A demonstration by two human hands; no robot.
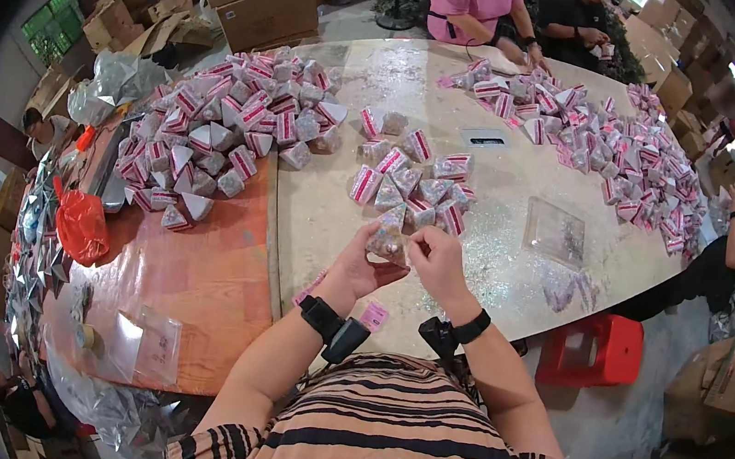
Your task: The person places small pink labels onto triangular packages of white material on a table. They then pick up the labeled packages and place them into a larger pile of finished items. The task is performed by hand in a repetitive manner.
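My left hand [357,267] is wrapped round the lower part of a clear pyramid-shaped packet [389,240] with pale, glittery contents, held up over the table's front part. Beside its right edge, my right hand [439,262] is closed in a pinch. What lies between those fingertips is too small to make out. Just beyond my hands sits a loose group of similar packets [407,179] with pink-and-white labels. Two pink label slips [373,316] lie close to the table's near edge, below my left hand.
Labelled packets form a big heap [224,122] at the left and another [610,150] at the right. A clear flat tray [556,231] and scattered glitter lie on the pale table [481,282]. A red bag [82,224] and red stool [593,350] flank it. Co-workers are around the table.
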